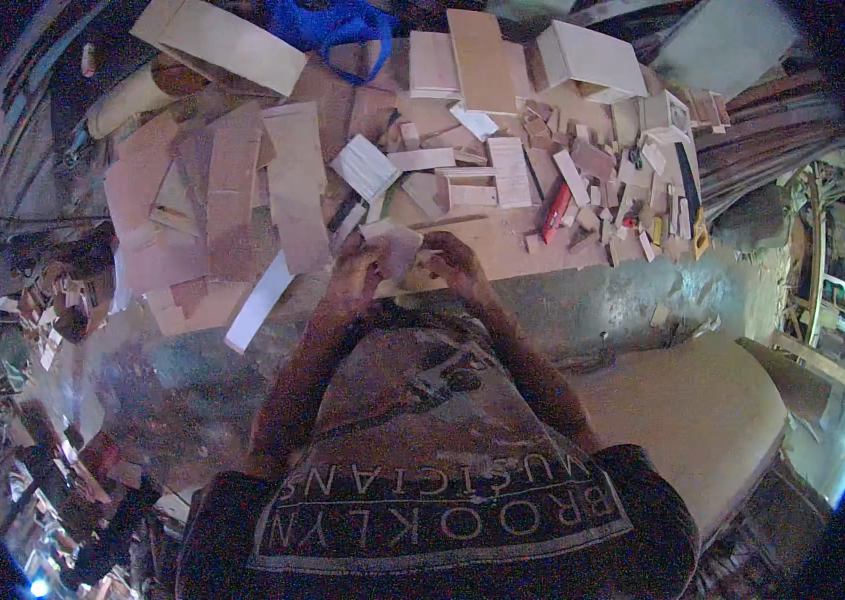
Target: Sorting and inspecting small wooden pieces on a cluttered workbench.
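A small pale flat piece [394, 244], of wood or stiff sheet, is held near the front edge of the wooden worktable [512, 247]. My left hand [357, 268] grips its left side. At its right side is my right hand [454, 262], its fingers bent; whether they touch the piece is too blurred to tell. Just beyond the hands lie a pale square block with a grooved face [366, 166] and a small open wooden box [471, 191]. A red tool or holder [556, 212] lies to the right among small wood offcuts [595, 161].
Long flat boards [299, 187] cover the table's left part, and a white strip [260, 304] overhangs its front edge. Wooden boxes [591, 64] and a blue bag [332, 30] are at the back. A large pale panel [685, 420] is at my right; scraps litter the left floor.
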Demonstrator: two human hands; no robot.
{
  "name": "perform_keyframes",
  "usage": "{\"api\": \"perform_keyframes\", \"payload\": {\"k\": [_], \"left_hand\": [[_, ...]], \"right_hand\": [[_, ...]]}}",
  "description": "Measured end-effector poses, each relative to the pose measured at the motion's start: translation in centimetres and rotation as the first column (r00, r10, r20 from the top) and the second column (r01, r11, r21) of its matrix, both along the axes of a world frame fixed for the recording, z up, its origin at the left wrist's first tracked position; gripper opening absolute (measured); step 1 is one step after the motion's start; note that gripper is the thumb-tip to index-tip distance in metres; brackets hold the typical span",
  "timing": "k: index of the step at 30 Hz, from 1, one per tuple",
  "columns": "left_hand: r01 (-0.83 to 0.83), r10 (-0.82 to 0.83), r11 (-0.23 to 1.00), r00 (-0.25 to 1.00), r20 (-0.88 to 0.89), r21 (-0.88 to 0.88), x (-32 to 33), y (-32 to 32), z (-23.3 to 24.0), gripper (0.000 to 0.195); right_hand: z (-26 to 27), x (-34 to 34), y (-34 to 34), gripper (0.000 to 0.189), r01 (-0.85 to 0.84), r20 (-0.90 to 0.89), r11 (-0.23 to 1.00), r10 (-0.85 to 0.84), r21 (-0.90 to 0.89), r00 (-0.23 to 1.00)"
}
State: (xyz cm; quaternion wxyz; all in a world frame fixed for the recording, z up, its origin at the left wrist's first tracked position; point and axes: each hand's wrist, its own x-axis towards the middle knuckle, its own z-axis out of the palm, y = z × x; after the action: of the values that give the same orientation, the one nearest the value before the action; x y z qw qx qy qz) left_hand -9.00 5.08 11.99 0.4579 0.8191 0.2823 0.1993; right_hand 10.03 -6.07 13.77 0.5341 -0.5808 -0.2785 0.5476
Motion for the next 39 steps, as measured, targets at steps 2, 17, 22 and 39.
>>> {"api": "perform_keyframes", "payload": {"k": [2, 17, 22, 39], "left_hand": [[-0.108, 0.163, 0.842, 0.985, 0.058, -0.528, 2.8, -2.1, 1.8, 0.027], [-0.03, 0.033, 0.999, 0.991, 0.128, -0.026, 5.2, -7.2, -6.2, 0.038], [0.248, 0.704, -0.055, 0.696, 0.138, -0.967, 6.5, -8.7, -6.5, 0.035], [-0.132, 0.767, 0.357, 0.607, 0.209, -0.925, 1.0, -5.3, -8.7, 0.051]], "right_hand": [[0.0, 0.1, -0.1, 0.041, -0.077, 0.175, 0.994, 0.091, -0.084, 0.98], [-4.6, 15.2, -0.5, 0.059, 0.115, 0.994, 0.99, 0.074, -0.083, 0.074], [-7.5, 20.0, -1.2, 0.06, 0.095, 0.945, 0.994, -0.079, 0.051, 0.316], [-6.4, 15.2, 3.3, 0.04, 0.207, 0.434, 0.955, -0.282, 0.211, 0.856]]}}
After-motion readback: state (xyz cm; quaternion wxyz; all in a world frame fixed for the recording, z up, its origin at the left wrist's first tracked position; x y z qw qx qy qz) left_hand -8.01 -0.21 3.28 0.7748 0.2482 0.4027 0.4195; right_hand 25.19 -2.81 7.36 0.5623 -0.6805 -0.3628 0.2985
